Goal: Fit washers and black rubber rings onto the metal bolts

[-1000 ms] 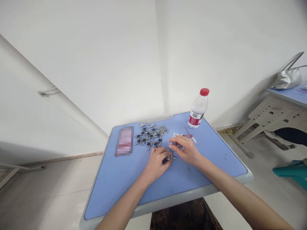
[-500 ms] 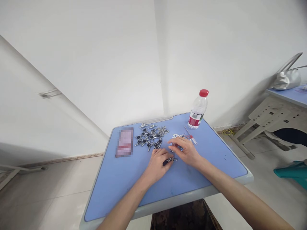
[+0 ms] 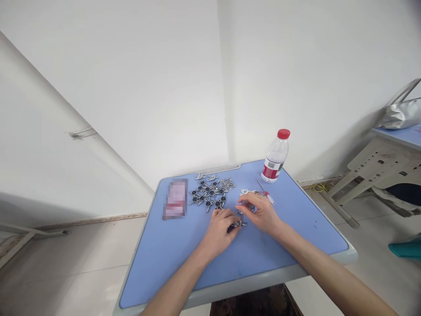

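My left hand (image 3: 219, 230) has its fingers curled round a small metal fitting with a dark part (image 3: 242, 224), held low over the blue tabletop. Thumb and forefinger of my right hand (image 3: 263, 213) are drawn together in a pinch just above that fitting; whatever they hold is too small to make out. Left of and beyond my hands lies a cluster of metal fittings with round black discs (image 3: 211, 192). Thin flat metal plates (image 3: 244, 192) and other small parts lie behind my right hand, which partly hides them.
A clear bottle with a red cap (image 3: 275, 156) stands at the table's back right. Beside it lies a screwdriver with a red and clear handle (image 3: 269, 197). A blurred pinkish rectangular object (image 3: 175, 198) rests at the left. The wall (image 3: 184, 87) rises behind the blue table (image 3: 158, 263).
The whole view has shifted slightly, so everything sits a little lower and further right. Both hands keep nearly the same pose around the fitting.
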A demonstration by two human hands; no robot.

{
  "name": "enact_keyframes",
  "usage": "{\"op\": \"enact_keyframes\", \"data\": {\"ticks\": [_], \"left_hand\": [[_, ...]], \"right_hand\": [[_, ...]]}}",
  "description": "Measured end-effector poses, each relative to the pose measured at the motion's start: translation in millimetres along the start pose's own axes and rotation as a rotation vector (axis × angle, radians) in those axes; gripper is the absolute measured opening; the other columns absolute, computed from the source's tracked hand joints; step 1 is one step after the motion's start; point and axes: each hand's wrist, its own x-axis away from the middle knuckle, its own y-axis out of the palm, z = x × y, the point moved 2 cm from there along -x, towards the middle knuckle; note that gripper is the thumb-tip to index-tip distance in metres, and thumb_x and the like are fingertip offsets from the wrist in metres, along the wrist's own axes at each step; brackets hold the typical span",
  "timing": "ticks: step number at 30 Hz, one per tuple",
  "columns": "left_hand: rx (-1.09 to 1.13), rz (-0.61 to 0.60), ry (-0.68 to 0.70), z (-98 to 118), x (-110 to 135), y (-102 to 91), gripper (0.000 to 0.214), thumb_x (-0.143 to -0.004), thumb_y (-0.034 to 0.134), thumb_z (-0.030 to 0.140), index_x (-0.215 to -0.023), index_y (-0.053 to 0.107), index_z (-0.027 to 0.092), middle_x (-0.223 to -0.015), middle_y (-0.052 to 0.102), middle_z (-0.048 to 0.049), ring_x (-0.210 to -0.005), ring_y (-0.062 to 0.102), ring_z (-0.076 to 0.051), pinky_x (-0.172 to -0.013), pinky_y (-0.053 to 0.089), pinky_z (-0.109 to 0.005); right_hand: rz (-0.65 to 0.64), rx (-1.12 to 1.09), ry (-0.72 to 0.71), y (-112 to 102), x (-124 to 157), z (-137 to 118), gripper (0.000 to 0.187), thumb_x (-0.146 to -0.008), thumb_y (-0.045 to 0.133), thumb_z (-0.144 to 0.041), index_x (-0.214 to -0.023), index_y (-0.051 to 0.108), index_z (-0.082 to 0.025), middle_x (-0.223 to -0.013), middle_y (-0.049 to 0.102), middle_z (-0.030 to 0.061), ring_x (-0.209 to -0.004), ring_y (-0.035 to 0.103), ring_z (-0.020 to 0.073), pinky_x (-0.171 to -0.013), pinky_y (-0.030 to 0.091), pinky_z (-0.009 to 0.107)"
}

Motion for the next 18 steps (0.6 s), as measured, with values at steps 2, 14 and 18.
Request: {"op": "enact_keyframes", "data": {"ticks": [2, 14, 18], "left_hand": [[0.000, 0.002, 0.002, -0.4, 0.1, 0.6, 0.016, -0.085, 0.062, 0.016, -0.097, 0.069, 0.023, -0.090, 0.064, -0.0018, -0.090, 0.059, -0.019, -0.088, 0.038, -0.038], [-0.001, -0.004, 0.010, 0.1, -0.5, -0.5, 0.016, -0.086, 0.061, 0.019, -0.099, 0.069, 0.024, -0.089, 0.064, -0.0030, -0.090, 0.059, -0.021, -0.087, 0.039, -0.040], [-0.005, 0.005, 0.009, -1.2, -0.1, 0.5, 0.014, -0.086, 0.061, 0.019, -0.098, 0.069, 0.023, -0.090, 0.064, -0.0031, -0.091, 0.059, -0.021, -0.087, 0.039, -0.040]], "right_hand": [[-0.008, -0.002, -0.008, 0.7, 1.1, -0.5, 0.010, -0.092, 0.056, -0.027, -0.086, 0.058, -0.020, -0.069, 0.061, 0.0007, -0.060, 0.055, 0.0135, -0.058, 0.044, 0.026], [-0.226, -0.039, -0.080, -9.7, -2.6, -7.9, 0.036, -0.098, 0.036, -0.016, -0.131, 0.048, -0.020, -0.091, 0.066, 0.0068, -0.080, 0.061, 0.0182, -0.071, 0.049, 0.032], [-0.199, -0.087, -0.064, -8.7, -3.1, -4.7, 0.030, -0.097, 0.042, -0.017, -0.124, 0.055, -0.023, -0.084, 0.065, 0.0036, -0.076, 0.059, 0.0163, -0.070, 0.048, 0.030]]}}
